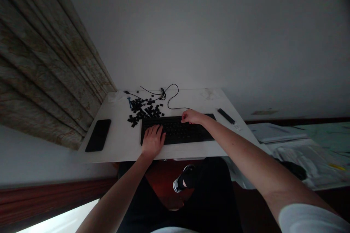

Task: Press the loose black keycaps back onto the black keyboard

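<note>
A black keyboard (175,133) lies on the white table, several of its keycaps apparently off. On its left end rests my left hand (153,140), fingers stretched out flat. Over the keyboard's upper middle, my right hand (190,117) is closed in a pinch; whatever the fingertips may hold is hidden or too small to make out. Loose black keycaps (144,111) are heaped behind the keyboard's left part. At the left edge of that heap is a small blue tool (129,102), its kind too small to tell.
A thin black cable (175,98) winds behind the keyboard along the wall side. At the left of the table (123,149) lies a black phone (98,135). A dark slim object (226,116) lies near the right edge. Curtains (54,51) hang at left.
</note>
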`<state>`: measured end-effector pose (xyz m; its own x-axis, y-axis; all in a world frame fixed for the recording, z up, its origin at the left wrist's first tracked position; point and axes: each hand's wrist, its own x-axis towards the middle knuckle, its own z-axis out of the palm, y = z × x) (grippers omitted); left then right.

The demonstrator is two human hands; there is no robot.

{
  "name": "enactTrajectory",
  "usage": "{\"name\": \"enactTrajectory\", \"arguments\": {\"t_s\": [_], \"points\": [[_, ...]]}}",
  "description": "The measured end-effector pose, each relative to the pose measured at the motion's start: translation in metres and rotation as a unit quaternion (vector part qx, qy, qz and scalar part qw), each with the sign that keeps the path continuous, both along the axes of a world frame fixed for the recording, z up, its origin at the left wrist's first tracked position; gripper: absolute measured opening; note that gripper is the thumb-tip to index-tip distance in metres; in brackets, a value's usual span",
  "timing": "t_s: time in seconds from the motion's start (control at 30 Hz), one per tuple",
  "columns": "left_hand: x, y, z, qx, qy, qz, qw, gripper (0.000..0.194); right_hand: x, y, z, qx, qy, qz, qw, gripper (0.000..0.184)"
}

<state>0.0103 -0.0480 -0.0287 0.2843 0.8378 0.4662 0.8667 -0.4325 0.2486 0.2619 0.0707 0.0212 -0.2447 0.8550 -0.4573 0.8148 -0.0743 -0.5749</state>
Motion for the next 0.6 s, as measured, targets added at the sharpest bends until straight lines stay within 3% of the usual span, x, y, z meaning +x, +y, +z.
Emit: {"name": "enactTrajectory", "arguments": {"t_s": [0.23, 0.4, 0.6], "points": [[-0.02, 0.006, 0.008, 0.012, -0.163, 0.019, 0.986, 0.024, -0.001, 0.0, 0.0, -0.018, -0.012, -0.024, 0.999, 0.016], [-0.064, 0.03, 0.017, 0.003, -0.244, 0.109, 0.964, 0.025, 0.001, 0.0, 0.0, -0.023, 0.005, -0.016, 1.0, 0.018], [-0.115, 0.066, 0.029, -0.088, -0.271, 0.195, 0.938, 0.024, 0.001, 0.004, -0.001, -0.01, -0.021, 0.003, 1.0, 0.011]]}}
